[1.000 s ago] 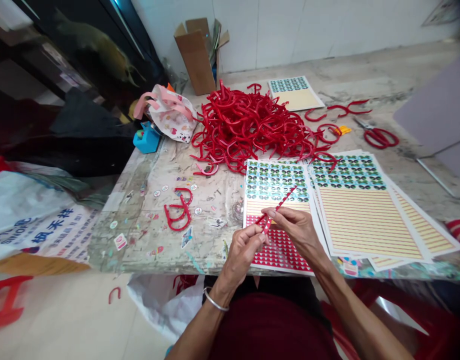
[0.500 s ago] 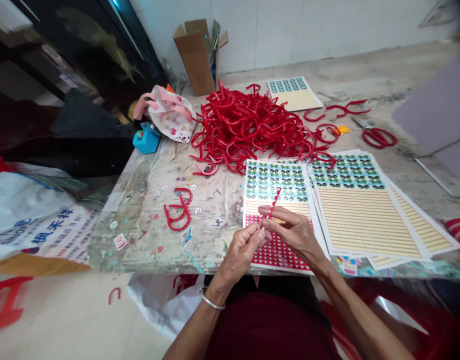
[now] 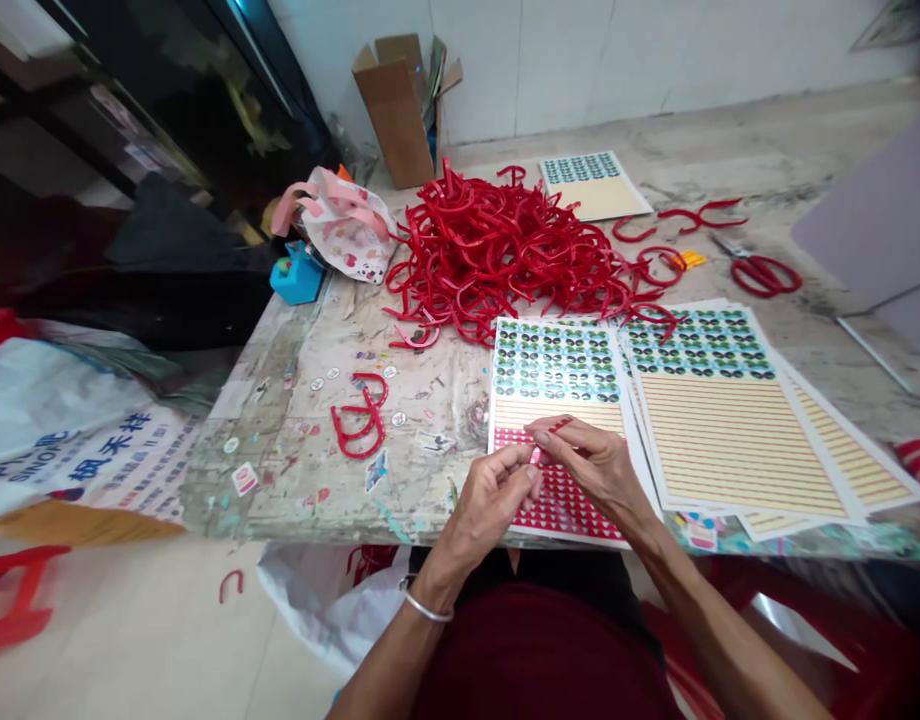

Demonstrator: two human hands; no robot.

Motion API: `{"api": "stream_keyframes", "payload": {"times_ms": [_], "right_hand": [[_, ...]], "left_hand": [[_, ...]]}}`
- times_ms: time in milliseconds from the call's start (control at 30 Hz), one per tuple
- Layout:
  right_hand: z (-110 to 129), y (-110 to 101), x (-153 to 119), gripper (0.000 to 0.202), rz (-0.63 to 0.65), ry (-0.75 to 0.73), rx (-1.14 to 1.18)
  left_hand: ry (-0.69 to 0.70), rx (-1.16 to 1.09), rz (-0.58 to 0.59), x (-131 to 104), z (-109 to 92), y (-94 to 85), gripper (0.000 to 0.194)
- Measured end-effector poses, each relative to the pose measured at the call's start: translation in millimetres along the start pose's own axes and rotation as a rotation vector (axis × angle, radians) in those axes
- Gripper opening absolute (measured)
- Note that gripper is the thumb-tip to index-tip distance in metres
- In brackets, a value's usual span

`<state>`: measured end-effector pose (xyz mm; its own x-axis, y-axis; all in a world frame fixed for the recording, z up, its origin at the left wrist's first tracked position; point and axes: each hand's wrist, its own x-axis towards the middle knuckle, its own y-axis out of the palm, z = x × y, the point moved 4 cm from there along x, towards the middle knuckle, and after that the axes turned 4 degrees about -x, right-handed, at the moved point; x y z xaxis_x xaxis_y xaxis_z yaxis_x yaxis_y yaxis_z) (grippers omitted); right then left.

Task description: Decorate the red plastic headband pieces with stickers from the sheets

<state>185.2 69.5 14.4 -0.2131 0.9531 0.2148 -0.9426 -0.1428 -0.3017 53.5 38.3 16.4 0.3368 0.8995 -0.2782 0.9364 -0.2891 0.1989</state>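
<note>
My left hand (image 3: 491,502) and my right hand (image 3: 596,468) meet over a printed sticker sheet (image 3: 561,385), their fingertips pinched close together. Between them is a narrow strip of red stickers (image 3: 560,424) with a scalloped edge; most of it is hidden by the fingers. A small pale pink bit shows between the two sets of fingertips. The sheet beneath has green and blue eye-like shapes at its top, and rows of red shapes nearer me. Just beyond it lies a large tangled heap of red plastic headbands (image 3: 505,255).
Left on the table are a few red curved bands (image 3: 361,420). More printed sheets (image 3: 730,440) overlap at right, with red-handled scissors (image 3: 764,275) behind. A cloth bag (image 3: 347,225), a blue tape dispenser (image 3: 296,275) and a cardboard box (image 3: 396,120) stand at the back left.
The red strip, which stuck up above my right fingers, now lies lower and mostly behind them. My fingertips have shifted slightly, and the whole view has moved a little.
</note>
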Motion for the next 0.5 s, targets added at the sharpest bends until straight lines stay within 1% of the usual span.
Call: {"api": "stream_keyframes", "payload": {"times_ms": [67,167,267,500], "right_hand": [[0,-4,-1,0.021,-0.049,-0.018,-0.064],[1,-8,-3,0.014,-0.144,-0.125,-0.229],[4,-9,-5,0.014,-0.195,-0.226,-0.349],[12,-7,-8,0.019,-0.211,-0.280,-0.420]], "left_hand": [[0.016,0.033,0.016,-1,-2,1.4,0.025],[0.056,0.074,0.022,-2,-2,2.3,0.029],[0.064,0.062,-0.029,-1,2,1.2,0.027],[0.088,0.085,-0.173,-1,13,-2.4,0.027]]}}
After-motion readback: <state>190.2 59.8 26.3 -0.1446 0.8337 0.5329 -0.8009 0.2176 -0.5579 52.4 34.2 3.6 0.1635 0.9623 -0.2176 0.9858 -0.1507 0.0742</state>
